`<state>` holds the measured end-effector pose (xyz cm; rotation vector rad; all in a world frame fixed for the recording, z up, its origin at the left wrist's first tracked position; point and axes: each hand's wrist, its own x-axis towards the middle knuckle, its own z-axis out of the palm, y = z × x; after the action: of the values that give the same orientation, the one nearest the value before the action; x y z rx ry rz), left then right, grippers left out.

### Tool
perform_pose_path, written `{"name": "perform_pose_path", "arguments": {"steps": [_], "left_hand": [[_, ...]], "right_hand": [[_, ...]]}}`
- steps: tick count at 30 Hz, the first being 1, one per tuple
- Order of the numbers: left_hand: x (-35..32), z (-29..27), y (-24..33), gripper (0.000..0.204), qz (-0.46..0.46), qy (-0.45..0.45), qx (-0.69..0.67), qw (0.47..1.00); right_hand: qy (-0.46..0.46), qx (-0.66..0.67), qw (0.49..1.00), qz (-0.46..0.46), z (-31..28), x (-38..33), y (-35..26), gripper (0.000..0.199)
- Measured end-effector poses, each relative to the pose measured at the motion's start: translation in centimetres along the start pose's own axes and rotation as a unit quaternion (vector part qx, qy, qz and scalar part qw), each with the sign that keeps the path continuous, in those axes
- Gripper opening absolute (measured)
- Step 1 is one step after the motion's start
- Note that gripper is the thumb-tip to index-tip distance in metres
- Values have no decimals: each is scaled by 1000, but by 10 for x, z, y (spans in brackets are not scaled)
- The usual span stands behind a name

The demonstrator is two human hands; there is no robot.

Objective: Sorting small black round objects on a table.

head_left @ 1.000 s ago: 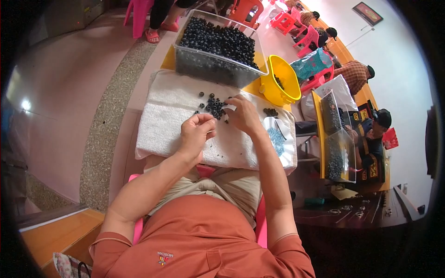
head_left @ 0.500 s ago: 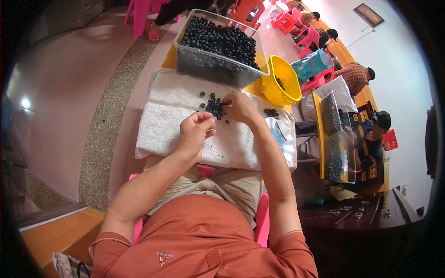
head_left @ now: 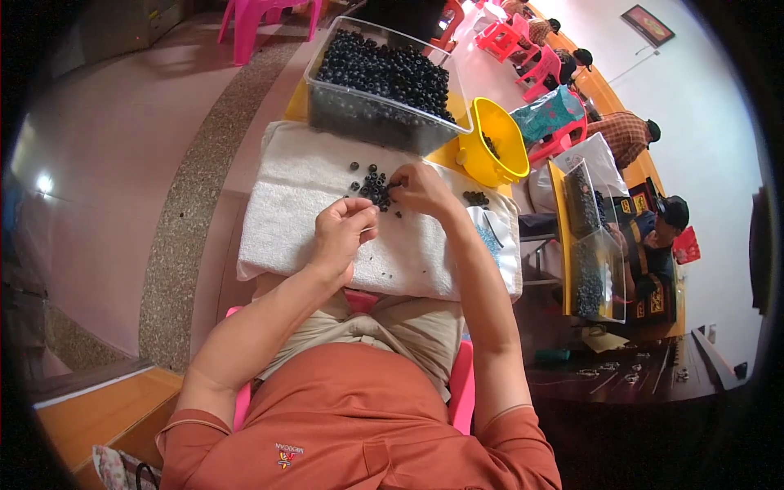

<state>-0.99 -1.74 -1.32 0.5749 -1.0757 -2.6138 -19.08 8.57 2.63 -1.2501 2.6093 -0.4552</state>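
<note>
A small heap of black, bead-like round parts (head_left: 374, 186) lies on a white towel (head_left: 302, 220) in front of me; some show a hole. At the heap's right edge, my right hand (head_left: 420, 189) has its fingertips pinched together among the parts. What they grip is hidden. My left hand (head_left: 341, 229) is held just below the heap, thumb and forefinger pressed together. Anything between them is too small to make out. Several tiny dark bits lie on the towel nearer to me.
Behind the towel stands a clear plastic bin (head_left: 359, 110) full of black parts. Right of it is a yellow tub (head_left: 494, 147). A smaller dark heap (head_left: 476, 198) and a white packet (head_left: 494, 237) lie at the towel's right. A co-worker (head_left: 653, 233) sits at the right beside clear bins (head_left: 590, 278).
Both hands stay almost where they were, still pinched. The foot in a sandal at the far left is no longer in view.
</note>
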Motion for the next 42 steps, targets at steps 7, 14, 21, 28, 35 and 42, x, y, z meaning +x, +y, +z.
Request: {"name": "perform_pose_path", "arguments": {"steps": [7,14,21,28,35,42], "left_hand": [[3,-4,1,9,-4,-8,22,1000],[-2,3,5,12,-39,-86,36,995],[-8,6,9,10,-93,-86,16,992],[-11,8,10,9,-129,-131,-19,983],[-7,5,0,7,-86,-99,-5,991],[0,1,-1,10,-40,-53,16,998]], "right_hand": [[93,76,992,-36,-9,-36,-27,23],[136,126,975,-120,4,-79,-50,19],[147,210,957,-134,10,-99,-46,21],[138,507,847,-80,36,-108,-32,17],[209,457,857,-113,50,-109,-31,14],[267,201,941,-46,44,-99,-18,16]]}}
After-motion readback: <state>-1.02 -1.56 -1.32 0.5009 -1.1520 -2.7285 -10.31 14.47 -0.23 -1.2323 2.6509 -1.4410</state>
